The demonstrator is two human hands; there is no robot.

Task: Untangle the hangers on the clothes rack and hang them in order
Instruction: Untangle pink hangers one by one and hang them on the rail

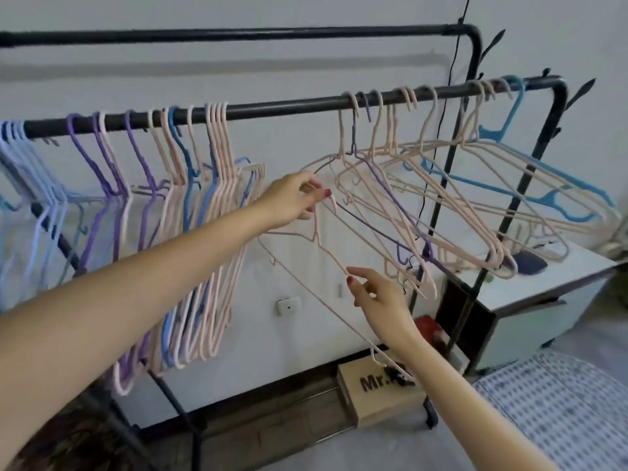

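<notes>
- My left hand [295,198] pinches the hook end of a pink hanger [326,248], off the rail [282,107] and held in the gap between the two groups.
- My right hand [380,299] has its fingers loosely spread; the fingertips touch that hanger's sloping arm lower down. I cannot tell if they grip it.
- I judge the hanger light and thin, springy rather than stiff, with a coating that should give decent grip. Best holds: the neck under the hook, plus one shoulder to steer it.
- Its small notch hooks could snag neighbours, so I would ease it out, not yank.
- To the right, the tangle [441,198] of pink, purple and blue hangers hangs splayed and crossed.
- To the left, the sorted hangers [190,212] hang close together and roughly parallel.
- Far right sits a cabinet [543,300]; near the floor, a box [380,392].
</notes>
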